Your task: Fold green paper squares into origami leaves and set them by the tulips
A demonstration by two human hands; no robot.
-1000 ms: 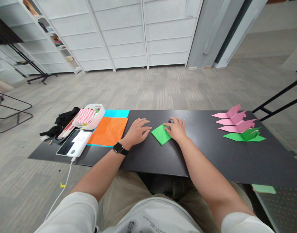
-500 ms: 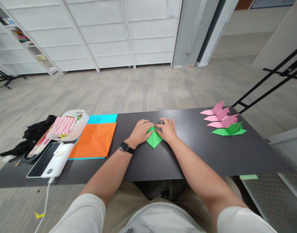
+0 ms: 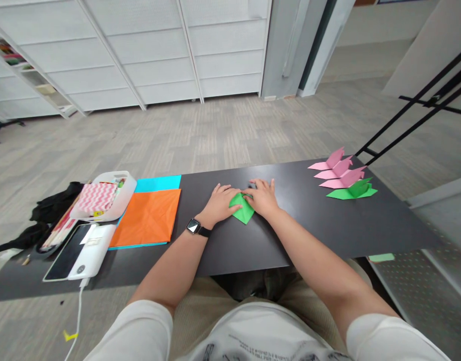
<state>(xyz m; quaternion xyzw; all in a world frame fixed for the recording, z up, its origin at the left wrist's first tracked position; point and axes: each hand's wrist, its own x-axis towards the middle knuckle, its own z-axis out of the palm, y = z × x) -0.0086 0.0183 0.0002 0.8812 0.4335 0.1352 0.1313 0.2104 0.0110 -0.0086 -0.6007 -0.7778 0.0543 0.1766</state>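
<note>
A folded piece of green origami paper (image 3: 244, 212) lies on the dark table in front of me, one corner pointing toward my body. My left hand (image 3: 219, 204) rests on its left side, fingers stretched out and thumb across the paper. On the upper right edge is my right hand (image 3: 263, 197), its thumb and index fingertip touching the paper and the other fingers spread. The far corner is partly hidden by my fingers. To the right sit several folded paper birds: pink ones (image 3: 342, 179) in a row and a green one (image 3: 353, 190) nearest me.
Orange paper sheets (image 3: 147, 216) lie over blue sheets (image 3: 158, 183) on the left. Beside them are a white plastic basket (image 3: 129, 188) with a pink zigzag pouch, a phone (image 3: 66, 256), a white power bank (image 3: 93, 253) with a cable, and black cloth (image 3: 57, 203).
My left thumb has moved down across the green paper, which is turned slightly. Both hands remain on it. The whole view has shifted a little with my head.
</note>
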